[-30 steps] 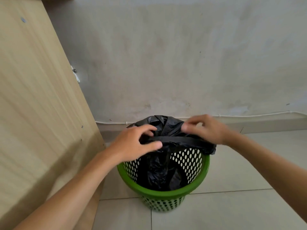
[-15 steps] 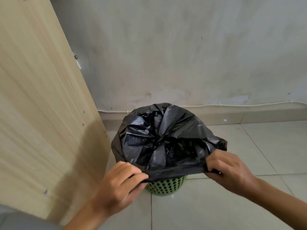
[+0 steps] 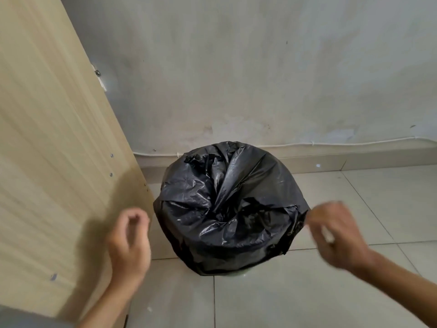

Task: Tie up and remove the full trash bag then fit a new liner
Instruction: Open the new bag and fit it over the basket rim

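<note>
Both bare forearms reach in from the bottom edge of the head view, spread well apart. The left hand point(image 3: 128, 242) is raised with its back toward the camera, fingers loosely curled so that the fingertips point(image 3: 136, 217) nearly meet the thumb, holding nothing. The right hand point(image 3: 335, 235) is smeared by motion blur, its fingers bent downward; whether they pinch anything cannot be told.

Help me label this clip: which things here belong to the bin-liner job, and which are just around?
Job: black liner draped over the bin; left hand; right hand, blurred.
Around: wooden panel; wall; white cable; floor tiles.
</note>
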